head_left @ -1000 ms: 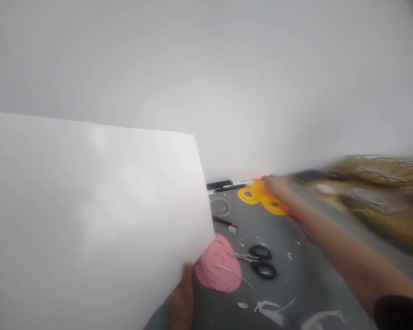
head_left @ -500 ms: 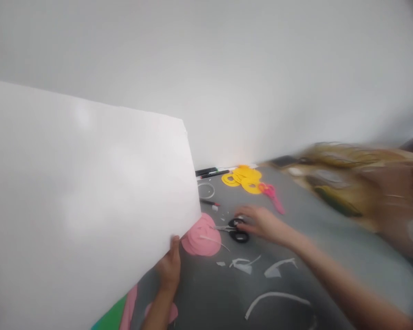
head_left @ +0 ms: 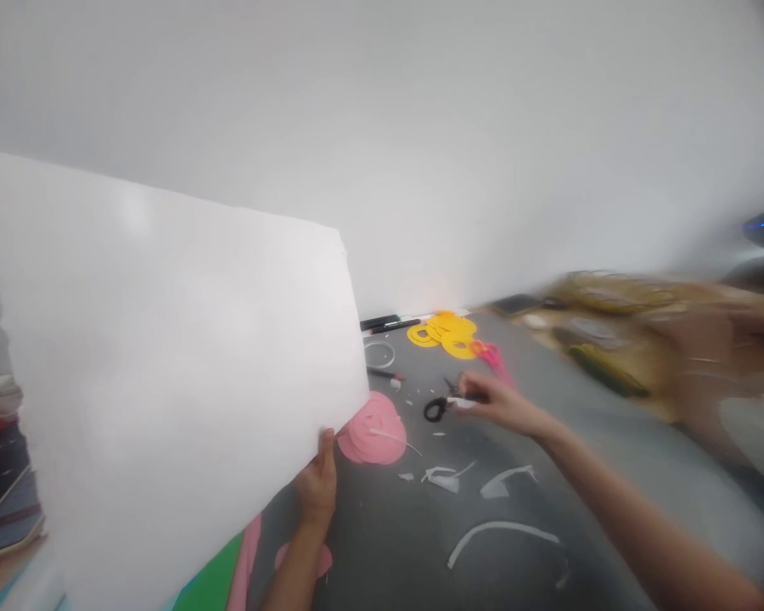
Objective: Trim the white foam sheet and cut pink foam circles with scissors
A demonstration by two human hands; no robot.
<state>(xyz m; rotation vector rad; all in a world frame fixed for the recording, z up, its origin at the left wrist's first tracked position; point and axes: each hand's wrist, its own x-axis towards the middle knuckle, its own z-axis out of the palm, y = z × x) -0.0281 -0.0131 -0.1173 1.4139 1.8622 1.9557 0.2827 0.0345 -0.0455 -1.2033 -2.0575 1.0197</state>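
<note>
My left hand [head_left: 317, 488] is closed on the lower right edge of a large white sheet of paper [head_left: 184, 365], thumb in front, the sheet held up at a slant. My right hand [head_left: 500, 403] grips black-handled scissors [head_left: 435, 410] above the grey table; one loop shows and the fingers cover the rest. Between the hands lies a pile of pink paper circles [head_left: 375, 431]. White paper scraps [head_left: 442, 479] and a curved white strip [head_left: 502, 530] lie below my right hand.
Yellow paper rings [head_left: 449, 331], pink scissors [head_left: 493, 361] and dark markers [head_left: 391, 324] lie by the wall. Green paper [head_left: 210, 577] shows under the white sheet. At the right, a person's arm [head_left: 700, 365] is blurred near a yellow-brown surface with objects.
My right hand has taken hold of the black-handled scissors, lifting and turning them from beside the pink circles. The white sheet, in my left hand, has shifted slightly.
</note>
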